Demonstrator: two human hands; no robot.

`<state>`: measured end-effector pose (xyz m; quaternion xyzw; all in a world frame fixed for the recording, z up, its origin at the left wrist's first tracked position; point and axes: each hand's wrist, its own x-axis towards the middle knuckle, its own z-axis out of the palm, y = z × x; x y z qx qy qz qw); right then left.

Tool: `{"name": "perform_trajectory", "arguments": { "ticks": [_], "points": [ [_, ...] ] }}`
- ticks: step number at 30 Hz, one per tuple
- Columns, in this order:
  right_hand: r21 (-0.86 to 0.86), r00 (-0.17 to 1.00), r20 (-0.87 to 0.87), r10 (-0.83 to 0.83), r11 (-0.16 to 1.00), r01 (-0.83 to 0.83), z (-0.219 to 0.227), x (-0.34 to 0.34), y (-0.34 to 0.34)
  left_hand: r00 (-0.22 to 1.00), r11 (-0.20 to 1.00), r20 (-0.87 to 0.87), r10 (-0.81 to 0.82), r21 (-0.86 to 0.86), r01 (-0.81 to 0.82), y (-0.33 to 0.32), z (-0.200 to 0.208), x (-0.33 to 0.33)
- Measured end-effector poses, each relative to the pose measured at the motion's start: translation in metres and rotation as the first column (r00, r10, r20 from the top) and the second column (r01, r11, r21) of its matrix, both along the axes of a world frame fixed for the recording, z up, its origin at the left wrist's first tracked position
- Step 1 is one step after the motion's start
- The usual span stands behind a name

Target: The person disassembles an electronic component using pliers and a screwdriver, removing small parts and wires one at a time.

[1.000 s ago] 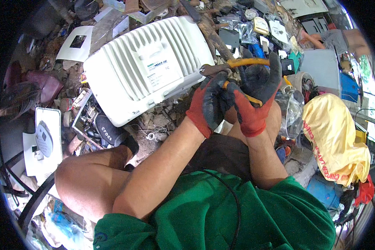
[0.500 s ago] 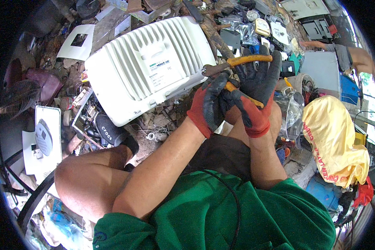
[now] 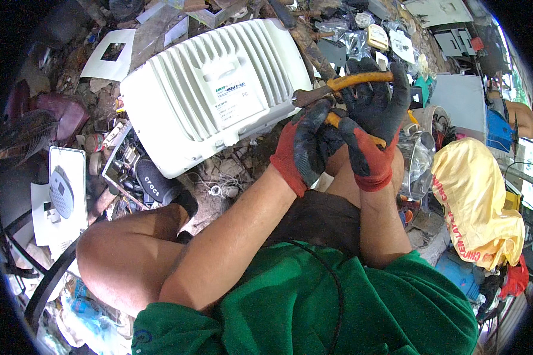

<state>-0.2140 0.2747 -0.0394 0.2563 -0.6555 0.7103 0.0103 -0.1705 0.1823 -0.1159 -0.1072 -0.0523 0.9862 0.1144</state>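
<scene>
Pliers with yellow-orange handles (image 3: pixel 358 81) are in my right hand (image 3: pixel 370 127), which wears a black and red work glove. Its fingers stretch up behind the upper handle, and its thumb side lies against the lower one. The dark metal head of the pliers points left, its handles spread wide. My left hand (image 3: pixel 305 142), gloved alike, is closed just below the pliers' head; what its fingers hold is hidden. Beyond and to the left lies a large white ribbed metal housing (image 3: pixel 160 112) with a label, close to the pliers' tip but untouched by my hands.
Scrap covers the ground around me. A yellow sack (image 3: pixel 477 201) and a clear plastic container (image 3: pixel 417 163) are on the right. White panels (image 3: pixel 65 195) and a bundle of electronic parts (image 3: pixel 121 157) lie left, by my shoe (image 3: pixel 157 180). Another person (image 3: pixel 520 121) is at the far right.
Both hands and the pliers have shifted slightly right. My right fingers have moved a little with the upper handle. The other person's outstretched arm at the upper right is out of sight.
</scene>
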Motion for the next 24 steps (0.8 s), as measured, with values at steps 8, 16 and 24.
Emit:
{"name": "perform_trajectory", "arguments": {
  "ticks": [8,16,24],
  "points": [
    [-0.061,0.999,0.037,-0.03,0.998,0.032,0.006,0.005,-0.014,0.999,0.999,0.031,-0.02,0.031,0.019,-0.005,-0.001,-0.001],
    [-0.091,0.988,0.123,-0.092,0.99,0.104,0.012,0.017,-0.032,0.999,1.0,0.042,-0.004,-0.009,0.004,-0.01,0.0,-0.003],
    [-0.101,0.976,0.054,-0.213,0.971,0.217,0.006,0.011,-0.035,0.999,0.831,-0.037,0.002,-0.556,-0.023,-0.011,-0.001,0.003]
  ]
}}
